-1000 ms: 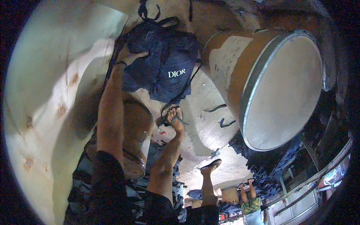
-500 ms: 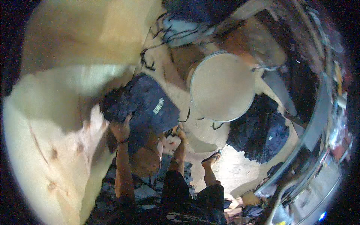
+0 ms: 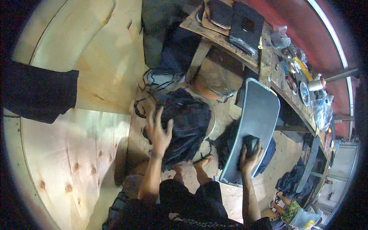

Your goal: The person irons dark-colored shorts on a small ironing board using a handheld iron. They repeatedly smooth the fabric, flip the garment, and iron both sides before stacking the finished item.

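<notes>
My left hand [image 3: 160, 132] is open, its fingers spread at the left side of a heap of black cloth [image 3: 188, 120]. The cloth lies over a round pale top, whose rim shows at the right; whether my fingers touch the cloth I cannot tell. My right hand [image 3: 250, 159] is closed round a dark block-like grip [image 3: 251, 143] on the face of a grey, round-cornered board [image 3: 260, 109] with a pale rim. The board is tilted, to the right of the heap.
A black cloth piece [image 3: 42, 92] lies on the plywood surface [image 3: 76, 149] at left. A cluttered wooden workbench [image 3: 281, 73] runs along the right, with dark flat stacks [image 3: 245, 28] on it. Cords [image 3: 143, 101] hang beyond the heap. Another person's legs [image 3: 281, 209] show at lower right.
My left hand has let go of the dark printed cloth. Black cloth now covers the formerly bare round top. My right hand has come into view on the grey board. The view has shifted.
</notes>
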A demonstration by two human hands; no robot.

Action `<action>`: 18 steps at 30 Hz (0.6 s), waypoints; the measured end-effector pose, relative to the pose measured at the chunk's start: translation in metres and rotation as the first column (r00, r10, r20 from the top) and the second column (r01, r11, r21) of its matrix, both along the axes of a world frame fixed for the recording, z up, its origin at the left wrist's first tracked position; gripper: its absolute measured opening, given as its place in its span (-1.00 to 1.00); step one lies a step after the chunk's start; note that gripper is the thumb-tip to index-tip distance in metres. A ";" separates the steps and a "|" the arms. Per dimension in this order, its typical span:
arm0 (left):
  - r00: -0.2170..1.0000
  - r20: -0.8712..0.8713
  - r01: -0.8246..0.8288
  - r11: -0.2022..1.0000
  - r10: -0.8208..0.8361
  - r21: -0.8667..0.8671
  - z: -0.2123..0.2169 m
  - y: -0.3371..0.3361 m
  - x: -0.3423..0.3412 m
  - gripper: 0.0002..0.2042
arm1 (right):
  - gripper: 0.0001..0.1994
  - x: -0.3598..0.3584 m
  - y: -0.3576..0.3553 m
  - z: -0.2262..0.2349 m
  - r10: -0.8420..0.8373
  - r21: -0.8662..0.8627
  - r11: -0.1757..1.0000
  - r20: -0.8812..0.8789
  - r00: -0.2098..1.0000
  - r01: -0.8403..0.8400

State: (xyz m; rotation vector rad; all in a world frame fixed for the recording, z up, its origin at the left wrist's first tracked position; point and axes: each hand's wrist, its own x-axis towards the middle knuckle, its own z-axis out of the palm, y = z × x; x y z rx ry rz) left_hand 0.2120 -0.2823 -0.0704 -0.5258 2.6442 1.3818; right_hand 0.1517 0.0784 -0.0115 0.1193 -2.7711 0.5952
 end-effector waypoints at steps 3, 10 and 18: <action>0.974 0.225 0.084 0.935 -0.005 -0.343 -0.086 0.026 -0.032 0.13 | -0.20 0.002 0.001 -0.006 -0.037 0.049 0.998 0.059 0.998 0.034; 0.838 0.526 0.062 0.934 0.143 -0.353 -0.168 0.085 -0.063 0.49 | -0.21 -0.001 0.008 -0.014 0.056 -0.032 0.998 0.036 0.998 -0.055; 0.853 0.443 0.014 0.838 0.275 -0.546 -0.151 0.129 -0.012 -0.19 | -0.20 -0.008 0.009 -0.006 0.123 -0.036 0.992 -0.003 0.992 -0.123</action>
